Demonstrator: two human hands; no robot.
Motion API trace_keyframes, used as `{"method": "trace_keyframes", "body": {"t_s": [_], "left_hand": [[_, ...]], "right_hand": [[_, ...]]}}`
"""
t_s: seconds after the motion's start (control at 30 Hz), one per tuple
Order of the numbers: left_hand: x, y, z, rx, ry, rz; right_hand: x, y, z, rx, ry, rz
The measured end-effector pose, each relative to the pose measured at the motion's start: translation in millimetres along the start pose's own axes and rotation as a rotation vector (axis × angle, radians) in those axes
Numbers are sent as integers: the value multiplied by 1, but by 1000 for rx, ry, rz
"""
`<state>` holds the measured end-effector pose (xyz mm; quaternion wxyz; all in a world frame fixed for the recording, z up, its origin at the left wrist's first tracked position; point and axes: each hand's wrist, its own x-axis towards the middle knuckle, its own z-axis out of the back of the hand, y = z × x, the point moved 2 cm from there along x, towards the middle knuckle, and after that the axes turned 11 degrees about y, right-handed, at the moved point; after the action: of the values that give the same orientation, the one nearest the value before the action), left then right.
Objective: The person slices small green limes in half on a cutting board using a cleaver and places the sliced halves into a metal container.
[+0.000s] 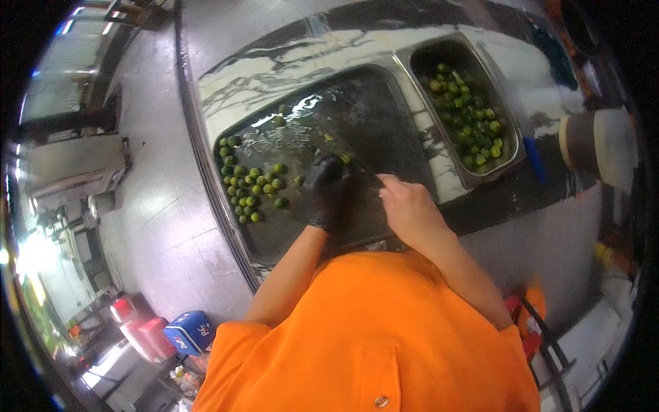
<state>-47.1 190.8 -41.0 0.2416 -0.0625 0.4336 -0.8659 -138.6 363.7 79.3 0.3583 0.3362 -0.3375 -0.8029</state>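
My left hand (329, 188), in a black glove, is over the middle of a dark, wet tray (370, 113), its fingers closed on a small green citrus fruit (346, 159). My bare right hand (406, 203) is just to its right, gripping what looks like a knife; its dark blade (366, 170) points towards the fruit and the handle is mostly hidden in my fingers. Several whole green citrus fruits (252, 188) lie at the tray's left side. Two more rest near its back edge. A small yellow-green piece (328, 137) lies beyond my left hand.
Right of the tray, a deep metal pan (466, 177) holds many cut green citrus pieces (463, 118). A blue-handled object (534, 159) lies beside it. Round containers (592, 147) stand further right. The marble-patterned counter (247, 87) surrounds the tray; its edge runs along the left.
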Motion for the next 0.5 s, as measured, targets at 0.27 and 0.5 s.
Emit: {"method": "trace_keyframes", "body": {"t_s": [0.27,0.5], "left_hand": [[26,-123,30,-216,-207,-457],[6,-16,144,275,-217,-132]], "right_hand": [[-107,-8,59,298,-465,-259],[-150,-19,57,290,-551,-309]]}}
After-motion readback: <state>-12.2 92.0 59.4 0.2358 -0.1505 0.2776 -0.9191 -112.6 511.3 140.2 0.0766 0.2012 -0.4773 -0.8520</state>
